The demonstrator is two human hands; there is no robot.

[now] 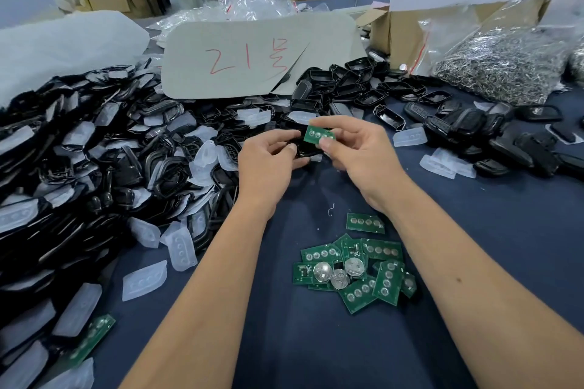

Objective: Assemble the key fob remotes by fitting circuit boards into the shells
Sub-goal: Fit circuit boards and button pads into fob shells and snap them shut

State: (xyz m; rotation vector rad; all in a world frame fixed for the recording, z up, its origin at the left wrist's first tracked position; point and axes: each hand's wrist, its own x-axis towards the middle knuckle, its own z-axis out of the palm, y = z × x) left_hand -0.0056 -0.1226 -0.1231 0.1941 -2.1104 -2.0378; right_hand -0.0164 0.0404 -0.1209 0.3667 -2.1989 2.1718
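Note:
My right hand pinches a small green circuit board between thumb and fingers, tilted just above a black key fob shell. My left hand grips that shell from the left side. The board's round contact pads face me. Both hands hover over the dark blue table cloth at the middle of the table. A loose pile of green circuit boards with coin cells lies nearer to me, between my forearms.
A large heap of black shells and translucent rubber pads fills the left. More shells and finished black fobs lie at the right. A grey card with red writing, a cardboard box and a bag of metal rings stand behind.

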